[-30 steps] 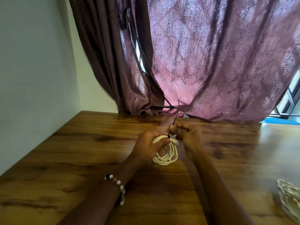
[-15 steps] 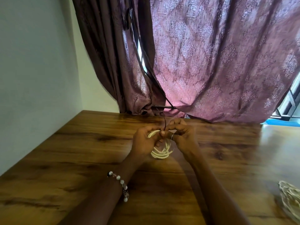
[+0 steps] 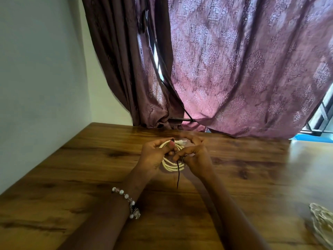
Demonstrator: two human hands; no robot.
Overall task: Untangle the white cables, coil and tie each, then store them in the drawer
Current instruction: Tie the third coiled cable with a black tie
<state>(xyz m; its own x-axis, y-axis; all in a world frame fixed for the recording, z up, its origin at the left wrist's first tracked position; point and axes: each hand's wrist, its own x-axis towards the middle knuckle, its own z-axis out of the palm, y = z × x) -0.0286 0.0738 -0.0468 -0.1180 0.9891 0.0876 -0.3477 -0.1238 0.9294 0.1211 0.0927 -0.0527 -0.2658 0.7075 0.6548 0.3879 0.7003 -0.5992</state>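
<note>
A wooden table (image 3: 90,177) with dark grain carries a pale tangled bundle (image 3: 322,224) at its right edge.

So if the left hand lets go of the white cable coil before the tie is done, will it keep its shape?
Probably not. The white cable coil looks springy, its loops already fanning apart at the bottom. The thin dark tie hangs limp, so it likely holds nothing yet. The coil seems light.

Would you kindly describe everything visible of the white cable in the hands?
The white cable is wound into a small coil of several loops, smooth and plastic-looking, held above the wooden table. The left hand holds one side, the right hand the other. A clear plug sticks out on top; a thin dark tie dangles below.
</note>
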